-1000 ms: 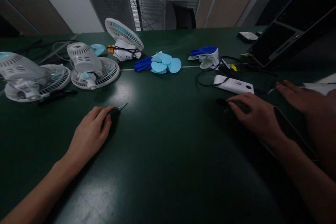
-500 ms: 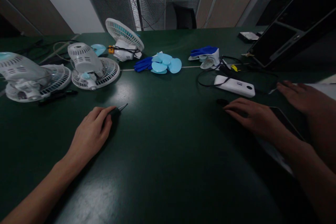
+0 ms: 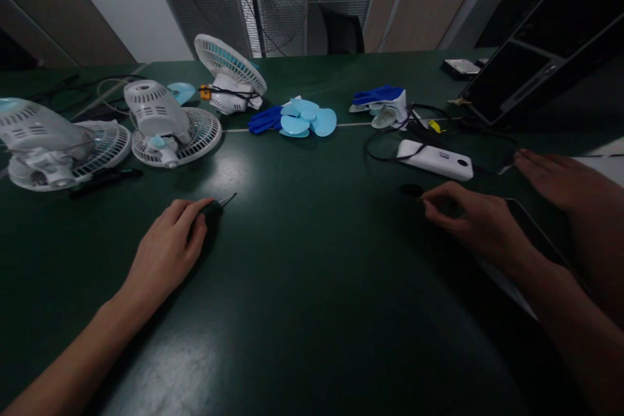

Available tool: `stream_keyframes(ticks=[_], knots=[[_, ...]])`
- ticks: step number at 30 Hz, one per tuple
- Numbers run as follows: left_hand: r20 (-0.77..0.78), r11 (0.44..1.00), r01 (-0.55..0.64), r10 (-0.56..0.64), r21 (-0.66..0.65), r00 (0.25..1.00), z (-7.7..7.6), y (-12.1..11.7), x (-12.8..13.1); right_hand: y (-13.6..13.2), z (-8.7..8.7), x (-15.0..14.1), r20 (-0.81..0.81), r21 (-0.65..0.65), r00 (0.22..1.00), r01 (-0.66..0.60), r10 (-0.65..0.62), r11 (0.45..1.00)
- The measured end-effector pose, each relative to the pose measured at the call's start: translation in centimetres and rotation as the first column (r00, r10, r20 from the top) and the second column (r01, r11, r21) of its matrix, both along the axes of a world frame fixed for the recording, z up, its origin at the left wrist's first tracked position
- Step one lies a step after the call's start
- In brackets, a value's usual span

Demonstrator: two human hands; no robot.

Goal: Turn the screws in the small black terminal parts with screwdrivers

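Black disc [image 3: 412, 190] beside right hand [image 3: 480, 221], grip unclear; screwdriver [image 3: 221, 203] in pinch of left hand [image 3: 168, 237]

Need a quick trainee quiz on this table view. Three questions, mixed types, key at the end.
1. Multiple choice: what does the left hand hold?
A) a glove
B) a screwdriver
C) a fan cage
2. True or false: the white box lies nearer to the right hand than to the left.
3. Count: how many white caged fans are on the green table?

Key: 1 B; 2 true; 3 three.
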State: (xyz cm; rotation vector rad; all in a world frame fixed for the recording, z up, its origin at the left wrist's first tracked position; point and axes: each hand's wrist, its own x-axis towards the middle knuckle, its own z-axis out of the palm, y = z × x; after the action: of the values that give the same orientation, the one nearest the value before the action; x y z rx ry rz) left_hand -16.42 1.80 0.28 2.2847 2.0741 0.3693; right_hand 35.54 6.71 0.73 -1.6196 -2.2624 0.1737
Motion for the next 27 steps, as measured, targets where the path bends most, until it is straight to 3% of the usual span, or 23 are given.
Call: stream_keyframes(ticks=[3, 8, 15, 18, 24, 27], knots=[[-0.002, 1.0, -0.004, 0.004, -0.006, 1.0, -0.1, 0.1, -0.1, -0.1, 0.0, -0.2, -0.061, -0.004, 0.998, 0.018, -0.018, 1.0], [0.006, 1.0, 0.004, -0.004, 0.009, 1.0, -0.3, 0.0, -0.2, 0.1, -0.2, 0.0, -0.138, 0.167, 0.99, 0.065, -0.042, 0.984], [-0.014, 0.999, 0.017, -0.017, 0.031, 1.0, -0.1, 0.1, -0.1, 0.3, -0.1, -0.9, -0.239, 0.261, 0.97, 0.112, -0.048, 0.959], [-0.04, 0.999, 0.026, -0.024, 0.048, 0.999, -0.1, 0.1, 0.0, 0.4, -0.5, -1.2, -0.214, 0.298, 0.972, 0.158, -0.096, 0.941], [-0.07, 0.998, 0.009, -0.005, 0.056, 0.998, -0.2, 0.6, -0.4, 1.0, -1.5, -1.1, -0.143, 0.329, 0.99, 0.06, -0.013, 0.942], [-0.037, 0.986, 0.009, -0.003, 0.167, 0.999, 0.9, 0.0, 0.5, 1.2, -1.7, -1.0, -0.143, 0.317, 0.99, 0.055, -0.01, 0.947]])
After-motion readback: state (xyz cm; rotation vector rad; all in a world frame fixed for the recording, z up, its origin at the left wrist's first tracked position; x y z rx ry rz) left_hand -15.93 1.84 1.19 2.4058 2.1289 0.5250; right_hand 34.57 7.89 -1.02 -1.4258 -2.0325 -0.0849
